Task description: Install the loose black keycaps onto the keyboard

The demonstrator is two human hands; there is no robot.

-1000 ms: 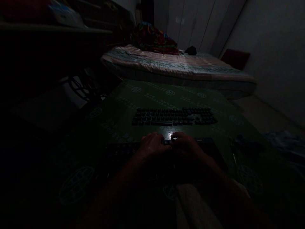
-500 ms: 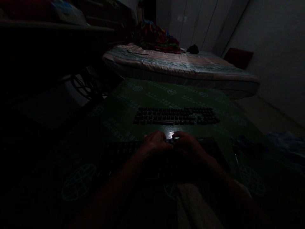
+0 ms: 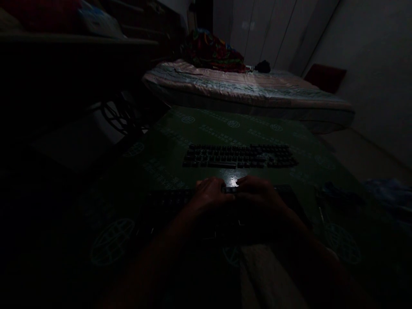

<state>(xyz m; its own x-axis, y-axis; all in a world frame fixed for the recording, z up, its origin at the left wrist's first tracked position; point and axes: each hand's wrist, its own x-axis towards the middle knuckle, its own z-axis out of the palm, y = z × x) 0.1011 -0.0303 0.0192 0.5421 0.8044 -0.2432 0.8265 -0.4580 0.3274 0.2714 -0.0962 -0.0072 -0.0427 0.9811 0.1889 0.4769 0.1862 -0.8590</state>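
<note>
The room is very dark. My left hand [image 3: 209,195] and my right hand [image 3: 257,193] meet fingertip to fingertip over a dark keyboard body [image 3: 167,199] lying on a green printed mat [image 3: 167,141]. Both hands are curled, and they pinch a small dark piece [image 3: 230,189] between them. What the piece is cannot be made out. Beyond the hands, rows of dark keycaps [image 3: 240,156] are laid out on the mat in the shape of a keyboard.
A low bed [image 3: 251,90] with a striped sheet and a heap of coloured cloth [image 3: 214,49] lies behind the mat. A dark table with an iron wheel frame [image 3: 117,116] stands at left. Small dark items [image 3: 334,191] lie at the mat's right edge.
My two hands have drawn slightly closer together over the keyboard body. The view has shifted a little; nothing else has moved.
</note>
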